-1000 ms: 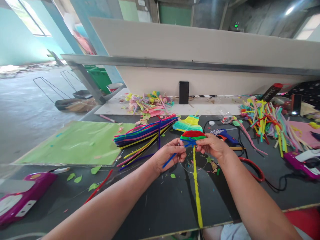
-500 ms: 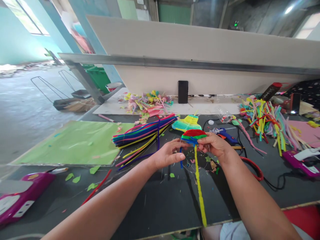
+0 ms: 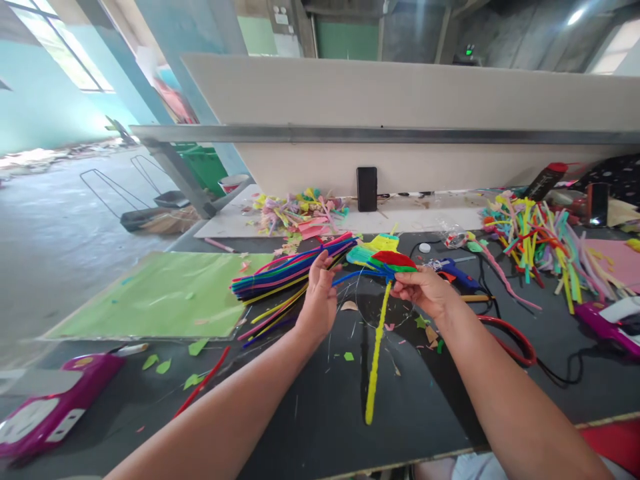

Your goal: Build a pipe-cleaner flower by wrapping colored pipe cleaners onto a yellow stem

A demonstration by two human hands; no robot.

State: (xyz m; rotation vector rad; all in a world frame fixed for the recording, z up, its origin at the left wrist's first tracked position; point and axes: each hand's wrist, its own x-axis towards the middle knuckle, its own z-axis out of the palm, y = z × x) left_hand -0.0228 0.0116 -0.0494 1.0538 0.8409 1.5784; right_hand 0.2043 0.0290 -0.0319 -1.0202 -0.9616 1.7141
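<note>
My right hand (image 3: 423,288) pinches a pipe-cleaner flower with a red and green head (image 3: 395,259) at its base, where blue pipe cleaner is wound. From there a yellow pipe-cleaner stem (image 3: 377,353) hangs down, tilted to the left. A blue pipe cleaner (image 3: 357,273) stretches leftward from the base to my left hand (image 3: 320,297), whose fingers are closed on its end. Just behind the left hand lies a bundle of coloured pipe cleaners (image 3: 280,273). A yellow and turquoise pipe-cleaner piece (image 3: 373,247) sits behind the flower, partly covered by it.
Green sheets (image 3: 165,293) lie at left, with a purple device (image 3: 60,400) nearer. At right are a blue glue gun (image 3: 457,275), a red ring-shaped handle (image 3: 515,347) and a heap of pipe-cleaner pieces (image 3: 535,233). A phone (image 3: 367,189) leans against the back board.
My left hand has moved left and up from the flower, drawing the blue pipe cleaner out sideways. The flower has turned and its yellow stem now slants left. The view has shifted slightly.
</note>
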